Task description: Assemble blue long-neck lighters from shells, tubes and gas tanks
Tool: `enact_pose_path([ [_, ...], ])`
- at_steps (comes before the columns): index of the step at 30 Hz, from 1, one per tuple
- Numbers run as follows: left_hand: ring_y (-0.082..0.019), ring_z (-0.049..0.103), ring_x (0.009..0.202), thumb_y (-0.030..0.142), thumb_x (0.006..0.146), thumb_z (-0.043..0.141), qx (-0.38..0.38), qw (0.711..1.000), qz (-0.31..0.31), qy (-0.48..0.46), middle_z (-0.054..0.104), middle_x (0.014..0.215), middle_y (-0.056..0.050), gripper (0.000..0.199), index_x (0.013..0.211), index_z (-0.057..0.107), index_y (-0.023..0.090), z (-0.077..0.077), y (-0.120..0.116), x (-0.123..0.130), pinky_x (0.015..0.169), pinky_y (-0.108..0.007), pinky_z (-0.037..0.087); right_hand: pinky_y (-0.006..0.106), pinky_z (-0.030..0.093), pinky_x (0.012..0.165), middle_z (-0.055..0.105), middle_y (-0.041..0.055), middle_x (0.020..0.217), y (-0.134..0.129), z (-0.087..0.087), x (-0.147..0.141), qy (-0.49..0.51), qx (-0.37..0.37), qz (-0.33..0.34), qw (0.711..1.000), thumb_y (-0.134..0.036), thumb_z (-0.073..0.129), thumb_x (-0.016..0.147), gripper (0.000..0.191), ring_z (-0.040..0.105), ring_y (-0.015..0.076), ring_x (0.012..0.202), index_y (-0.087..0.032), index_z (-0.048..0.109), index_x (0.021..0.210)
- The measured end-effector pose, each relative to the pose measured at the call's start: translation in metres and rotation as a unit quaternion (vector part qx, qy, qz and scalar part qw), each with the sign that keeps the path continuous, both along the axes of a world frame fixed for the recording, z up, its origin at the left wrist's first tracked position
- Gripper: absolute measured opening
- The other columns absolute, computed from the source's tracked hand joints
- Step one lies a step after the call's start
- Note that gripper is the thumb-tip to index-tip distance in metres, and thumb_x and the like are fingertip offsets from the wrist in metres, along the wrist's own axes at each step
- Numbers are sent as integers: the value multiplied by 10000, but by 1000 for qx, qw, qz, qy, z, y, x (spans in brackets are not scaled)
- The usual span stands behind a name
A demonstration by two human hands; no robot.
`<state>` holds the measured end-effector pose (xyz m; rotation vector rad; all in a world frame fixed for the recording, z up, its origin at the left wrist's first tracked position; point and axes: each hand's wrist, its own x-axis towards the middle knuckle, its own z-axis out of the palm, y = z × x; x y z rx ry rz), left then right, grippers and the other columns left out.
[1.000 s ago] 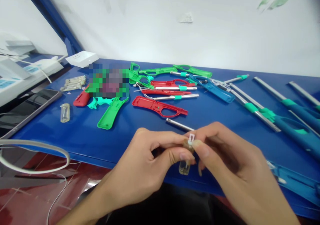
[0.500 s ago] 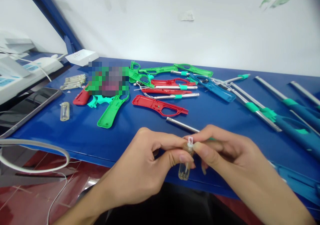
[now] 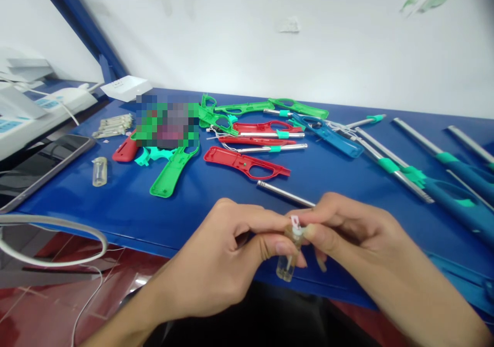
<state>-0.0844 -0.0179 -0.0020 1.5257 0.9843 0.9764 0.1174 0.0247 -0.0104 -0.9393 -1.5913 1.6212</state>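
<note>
Near the table's front edge, my left hand (image 3: pixel 231 254) pinches a small clear capsule (image 3: pixel 286 267) between thumb and index finger. A white clip-like piece (image 3: pixel 296 224) stands at the capsule's top. My right hand (image 3: pixel 347 233) has its thumb and index finger pressed together at that white piece, on the capsule's right side. Another clear capsule (image 3: pixel 99 172) lies at the left of the table. A metal tube (image 3: pixel 283 193) lies just behind my fingers, its right end hidden by my right hand.
Red half-shells (image 3: pixel 247 162), green half-shells (image 3: pixel 173 172) and a blue shell (image 3: pixel 341 138) lie behind my hands. Metal tubes with teal clips (image 3: pixel 389 165) are at the right. A dark phone-like device (image 3: pixel 46 167), a power strip (image 3: pixel 50 105) and a cable (image 3: pixel 57 222) are at the left.
The white piece has tilted and moved slightly down and right at the capsule's top. My right hand has shifted a little to the right.
</note>
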Motion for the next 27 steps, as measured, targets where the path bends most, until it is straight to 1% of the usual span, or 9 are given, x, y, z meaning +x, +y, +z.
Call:
enact_pose_path([
  [3, -70, 713, 742, 123, 1051, 626, -1, 1000, -3, -3, 811, 862, 14, 256, 926, 845, 168, -1, 0, -1, 746, -132, 539, 172, 611, 600, 760, -44, 783, -1, -1, 0, -8, 1, -8, 1000, -395, 807, 946, 101, 723, 108, 628, -304, 790, 985],
  [5, -80, 718, 754, 129, 1056, 620, -5, 1000, -7, -12, 805, 861, 11, 252, 932, 837, 163, -2, 0, -1, 759, -147, 543, 157, 603, 583, 789, -47, 860, -2, -1, 1, -10, 8, -12, 1000, -390, 800, 953, 172, 738, 104, 646, -352, 783, 1120],
  [6, -84, 721, 765, 129, 1057, 616, -8, 1000, -10, -15, 804, 865, 9, 254, 928, 833, 161, -3, 0, -1, 766, -153, 544, 145, 601, 591, 795, -55, 877, -3, -2, 1, -6, 14, -9, 1000, -379, 793, 961, 180, 742, 96, 656, -376, 781, 1141],
  [9, -88, 720, 780, 128, 1059, 609, -13, 1000, -11, -20, 809, 892, 6, 260, 912, 820, 161, -4, 1, 0, 768, -158, 544, 117, 603, 635, 798, -76, 863, -4, 0, 0, 2, 41, -4, 999, -353, 776, 979, 111, 743, 74, 666, -411, 806, 1070],
  [11, -87, 717, 773, 136, 1061, 608, -15, 1000, -7, -19, 810, 891, 8, 260, 907, 816, 163, -4, 2, 0, 759, -159, 541, 110, 600, 623, 803, -82, 864, -5, 1, -2, -13, 69, -32, 997, -354, 789, 967, 114, 747, 75, 670, -427, 810, 1054],
  [15, -87, 714, 754, 147, 1070, 589, -24, 999, -2, -24, 808, 870, 12, 276, 927, 824, 169, -2, 1, -1, 754, -164, 539, 122, 598, 597, 813, -74, 1064, -9, 2, -5, -55, 154, -105, 981, -331, 812, 932, 66, 736, 76, 679, -396, 822, 939],
  [18, -90, 711, 731, 131, 1058, 597, -28, 999, 2, -30, 802, 833, 12, 277, 916, 831, 170, 0, 0, -2, 736, -165, 538, 129, 587, 586, 813, -71, 1087, -11, 2, -5, -93, 212, -121, 965, -324, 787, 944, 112, 716, 85, 697, -403, 837, 881],
  [22, -96, 707, 709, 134, 1045, 614, -39, 998, 7, -43, 798, 812, 2, 270, 893, 835, 164, 1, 1, -2, 708, -171, 540, 193, 639, 667, 818, -52, 1049, -11, 1, -4, -106, 233, -137, 957, -338, 791, 942, 117, 757, 150, 818, -427, 852, 898],
  [27, -108, 716, 705, 191, 1053, 621, -66, 996, -2, -61, 790, 816, -13, 258, 909, 831, 148, -2, 1, -3, 701, -186, 557, 222, 669, 778, 815, -71, 1010, -11, 1, -1, -103, 252, -130, 953, -326, 797, 947, 148, 771, 152, 860, -461, 855, 945],
])
